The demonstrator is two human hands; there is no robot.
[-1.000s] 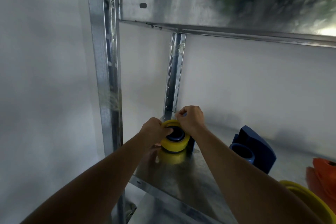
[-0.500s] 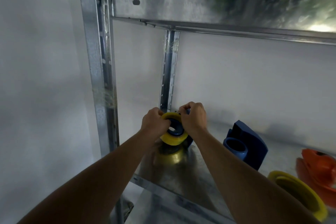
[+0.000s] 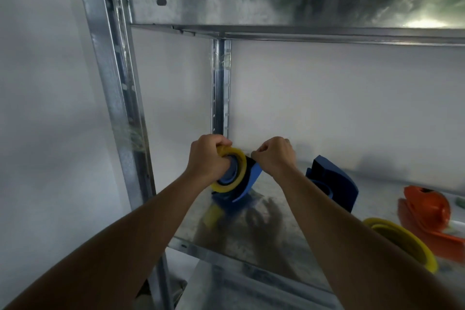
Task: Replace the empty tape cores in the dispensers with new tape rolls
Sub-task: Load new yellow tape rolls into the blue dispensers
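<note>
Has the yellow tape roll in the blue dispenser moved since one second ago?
Yes. The yellow tape roll now tilts up off the galvanised metal shelf, lifted with its blue plastic dispenser.

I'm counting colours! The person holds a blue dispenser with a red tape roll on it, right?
Not quite: the roll is yellow, not red. The head view shows it on the blue dispenser, held by the left hand and right hand.

I see both forearms bare from the bottom frame edge up, no sleeves; left hand (image 3: 207,158) and right hand (image 3: 275,156) ungloved, no rings visible.
</note>
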